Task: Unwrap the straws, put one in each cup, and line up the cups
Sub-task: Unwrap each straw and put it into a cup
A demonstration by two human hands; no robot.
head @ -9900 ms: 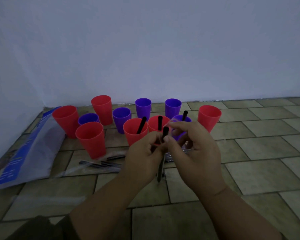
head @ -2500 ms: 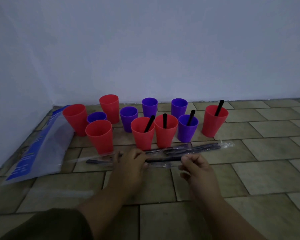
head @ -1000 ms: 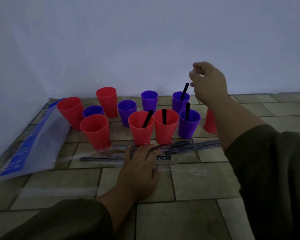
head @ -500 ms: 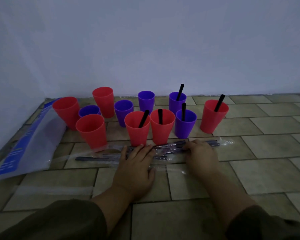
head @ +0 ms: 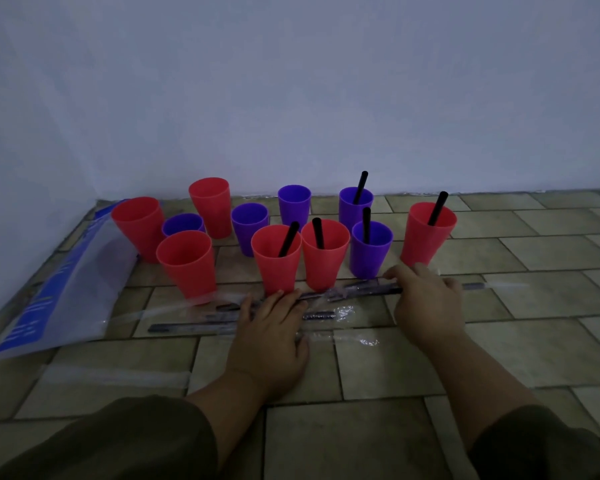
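Observation:
Red and purple cups stand clustered on the tiled floor by the wall. Black straws stick out of several: two front red cups (head: 276,261) (head: 324,256), the front purple cup (head: 371,251), the back purple cup (head: 355,206) and the right red cup (head: 428,237). The cups further left hold none. Wrapped straws (head: 194,328) lie in a loose pile in front of the cups. My left hand (head: 271,330) presses flat on the pile with straight fingers. My right hand (head: 425,303) has its fingers curled over one wrapped straw (head: 475,286), which sticks out past the hand to the right.
A clear and blue plastic bag (head: 59,299) lies at the left against the wall. Empty clear wrappers (head: 118,375) (head: 350,337) lie on the tiles near my hands. The wall runs close behind the cups.
My right hand left a straw in the back purple cup, then dropped to the pile and closed over a wrapped straw. My left hand stayed flat on the pile.

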